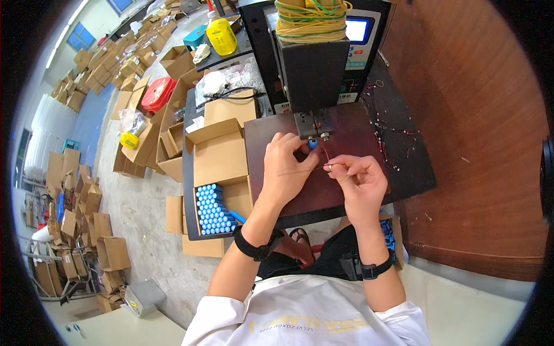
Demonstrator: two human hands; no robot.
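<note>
The left hand point(287, 168) grips a blue battery cell point(313, 145), far-left of the right hand point(362, 183) pinching a red wire point(327, 153).

From my seat, the machine's black head point(311, 75) walls off the way ahead of the left hand's point(284, 171) fingertips, with the blue cell point(313, 143) right at them. Red wire point(328, 152) blocks the gap toward the right hand's point(363, 183) fingers. I could pass over the plate point(356, 134) just beyond those; farther right, wire scraps point(411, 132), then the wooden panel point(479, 144), obstruct. Left of the left fingers stands an open carton point(219, 164).
</note>
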